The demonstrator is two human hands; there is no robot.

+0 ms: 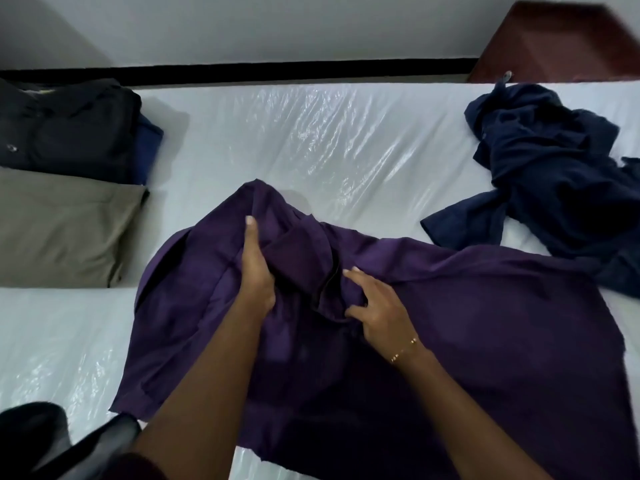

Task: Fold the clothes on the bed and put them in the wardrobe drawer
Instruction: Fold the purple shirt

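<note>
1. You are in the middle of the folding step: the purple shirt (450, 323) lies spread and rumpled on the bed (311, 140), directly under both your hands, not yet squared up.
2. Your left hand (256, 268) grips a raised ridge of the purple cloth near the collar end, thumb pointing away from you and the fingers wrapped into the fabric.
3. Your right hand (377, 310), just beside the left and wearing a thin bracelet (403, 349), pinches a bunched fold of the same shirt, with the forefinger stretched out along the cloth.
4. Well off to the left of your left hand sit the pieces that look finished: a folded grey garment (65, 226) nearest you, and beyond it a folded black garment (65, 129) with a blue one (149, 147) showing from underneath.
5. Away to the right of your right hand, a navy garment (550, 174) lies crumpled; its near edge touches or overlaps the purple shirt.
6. The next move, as I judge it, calls for flattening the bunched middle and laying the shirt out straight before you fold its sides in; the thin cloth will likely wrinkle if you hurry.
7. The wardrobe drawer is not in view, so putting things away looks some way off.
</note>
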